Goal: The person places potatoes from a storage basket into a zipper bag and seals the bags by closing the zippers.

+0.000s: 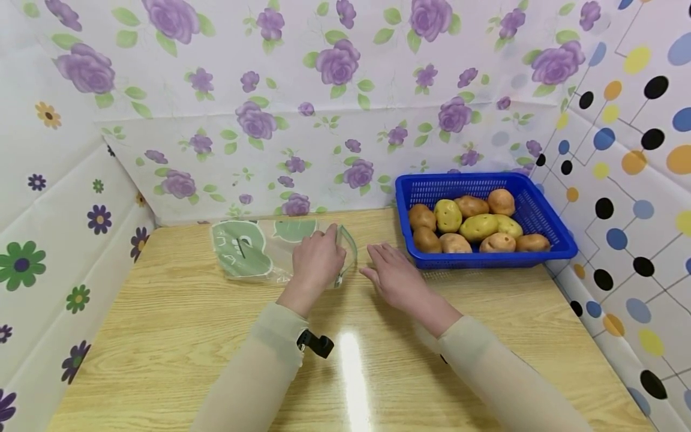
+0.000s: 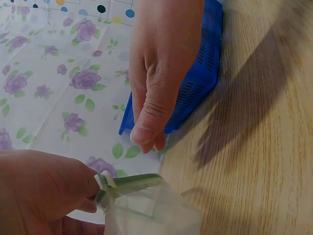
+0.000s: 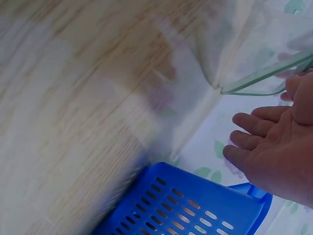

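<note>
A clear zip bag [image 1: 245, 249] with green and white print lies flat on the wooden table, its green-edged mouth facing right. My left hand [image 1: 320, 257] holds the bag beside that mouth; in the left wrist view the fingers are at the white slider [image 2: 105, 180] on the green zip strip [image 2: 142, 180]. The mouth gapes in the right wrist view. To its right, my right hand [image 1: 396, 273] hovers with fingers extended, holding nothing, between the bag and a blue basket [image 1: 496, 261]. The right palm and fingers [image 3: 247, 139] show in the right wrist view.
The basket stands at the back right, close to the dotted side sheet [image 1: 621, 240]. Inside it lie several brown and yellow potatoes [image 1: 478, 228]. A flowered sheet [image 1: 324, 120] hangs behind the table [image 1: 178, 336], and another covers the left side.
</note>
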The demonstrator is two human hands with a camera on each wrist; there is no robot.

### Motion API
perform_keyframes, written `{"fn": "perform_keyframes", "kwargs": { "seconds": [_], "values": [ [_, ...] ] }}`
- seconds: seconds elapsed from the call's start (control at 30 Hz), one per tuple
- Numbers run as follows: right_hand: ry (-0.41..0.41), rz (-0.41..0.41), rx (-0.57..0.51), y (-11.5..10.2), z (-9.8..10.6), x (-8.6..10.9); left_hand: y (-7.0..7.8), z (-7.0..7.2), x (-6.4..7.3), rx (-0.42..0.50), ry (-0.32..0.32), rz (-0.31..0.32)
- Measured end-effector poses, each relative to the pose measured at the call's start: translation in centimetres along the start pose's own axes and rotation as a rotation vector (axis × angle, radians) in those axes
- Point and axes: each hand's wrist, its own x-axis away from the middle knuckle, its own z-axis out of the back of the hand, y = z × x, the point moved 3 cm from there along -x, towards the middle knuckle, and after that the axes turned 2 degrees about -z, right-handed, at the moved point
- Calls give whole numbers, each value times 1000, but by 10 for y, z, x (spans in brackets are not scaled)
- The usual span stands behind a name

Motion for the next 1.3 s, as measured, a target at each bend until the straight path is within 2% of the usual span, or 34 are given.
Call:
{"fn": "perform_keyframes", "kwargs": {
  "seconds": [0.17, 0.47, 0.6, 0.83, 1.03, 1.3],
  "values": [
    [2, -4, -17, -1, -2, -4, -5, -1, -1, 21, -16, 48],
    [23, -24, -69, -8, -1, -8, -15, -3, -3, 28, 13, 67],
    [18, -38, -68, -12, -1, -11, -19, -1, -1, 55, 67, 57],
    [22, -64, -108, -13, -2, -20, -28, 8, 5, 120, 210, 36],
    [19, -101, -173, -15, -1, -26, -35, 16, 8, 179, 280, 53],
    [29, -159, -280, -16, 0, -31, -38, 27, 15, 246, 373, 28]
  ]
}}
